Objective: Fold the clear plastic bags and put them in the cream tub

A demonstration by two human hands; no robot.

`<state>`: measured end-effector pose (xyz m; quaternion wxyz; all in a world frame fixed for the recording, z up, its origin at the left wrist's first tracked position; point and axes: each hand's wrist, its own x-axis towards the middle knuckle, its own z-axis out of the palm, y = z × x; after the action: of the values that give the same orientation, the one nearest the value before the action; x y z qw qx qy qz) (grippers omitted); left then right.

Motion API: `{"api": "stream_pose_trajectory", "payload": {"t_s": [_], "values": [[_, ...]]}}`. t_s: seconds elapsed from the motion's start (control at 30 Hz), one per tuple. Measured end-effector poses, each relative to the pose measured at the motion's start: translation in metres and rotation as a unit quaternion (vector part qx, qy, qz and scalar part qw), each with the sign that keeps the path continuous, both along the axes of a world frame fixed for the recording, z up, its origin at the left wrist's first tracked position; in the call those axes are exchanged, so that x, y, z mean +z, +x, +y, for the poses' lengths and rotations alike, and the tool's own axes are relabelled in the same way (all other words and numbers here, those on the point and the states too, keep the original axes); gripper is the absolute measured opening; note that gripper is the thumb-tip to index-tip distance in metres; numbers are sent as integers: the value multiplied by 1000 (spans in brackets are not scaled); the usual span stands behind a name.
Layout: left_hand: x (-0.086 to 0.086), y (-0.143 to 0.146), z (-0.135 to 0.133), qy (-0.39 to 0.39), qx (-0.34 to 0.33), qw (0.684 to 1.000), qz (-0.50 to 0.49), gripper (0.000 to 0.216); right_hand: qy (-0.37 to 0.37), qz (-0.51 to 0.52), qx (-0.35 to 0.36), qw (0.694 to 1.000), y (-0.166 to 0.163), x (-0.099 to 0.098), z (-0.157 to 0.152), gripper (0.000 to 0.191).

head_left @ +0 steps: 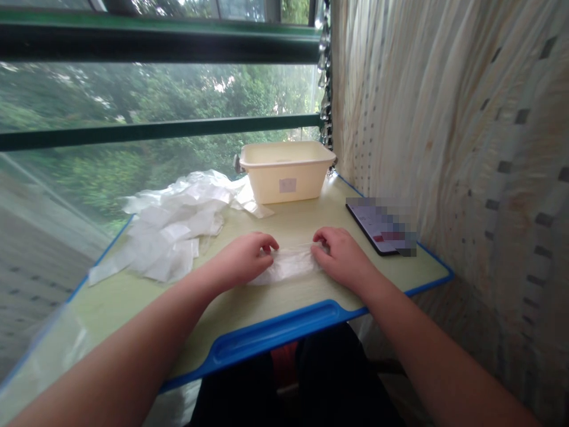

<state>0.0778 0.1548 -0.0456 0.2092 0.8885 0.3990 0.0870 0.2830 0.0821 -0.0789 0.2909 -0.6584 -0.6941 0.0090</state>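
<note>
A thin, translucent white plastic bag (293,264) lies flat and slightly creased on the table, stretched crosswise between my two hands. At its left end is my left hand (245,256), with curled fingers and the thumb close to the plastic. My right hand (340,255) holds the other end, its fingers bent inward and its thumb against the bag. The palms hide both outer edges of the bag. To the left of my left hand, a loose pile of similar white plastic bags (173,231) spreads over the table.
A cream plastic bin (302,178) with a small label stands at the back of the table (288,222). On the right lies a tablet (377,228), partly blurred. A blue tray edge (275,332) borders the front. Window and curtain (444,118) close in the sides.
</note>
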Motion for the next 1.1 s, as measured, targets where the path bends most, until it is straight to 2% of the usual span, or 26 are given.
{"api": "stream_pose_trajectory", "payload": {"t_s": [0.1,0.23,0.37,0.43,0.6,0.8,0.87,0.97,1.1], "values": [[1,1,1,-7,42,999,7,27,-3,-15,-14,1000,-1,-1,0,11],[4,-3,5,-58,114,992,2,26,-2,-22,-15,1000,-2,0,-2,13],[6,-10,9,-105,136,985,-10,25,-1,-22,-12,1000,-3,1,-2,14],[4,-11,10,-77,135,988,-3,25,1,-18,-13,1000,-3,0,-2,14],[-2,-10,10,82,68,992,63,22,10,-15,-4,1000,-2,-2,0,14],[-4,-14,4,271,-21,955,121,20,21,-24,-1,999,0,-3,-1,19],[-3,-16,4,272,-64,952,126,22,15,-12,3,1000,1,-2,-2,18],[-2,-21,7,218,-108,963,120,27,-2,8,18,1000,3,0,-3,19],[0,-24,9,202,-101,967,121,31,-24,16,36,999,5,3,-5,23]]}}
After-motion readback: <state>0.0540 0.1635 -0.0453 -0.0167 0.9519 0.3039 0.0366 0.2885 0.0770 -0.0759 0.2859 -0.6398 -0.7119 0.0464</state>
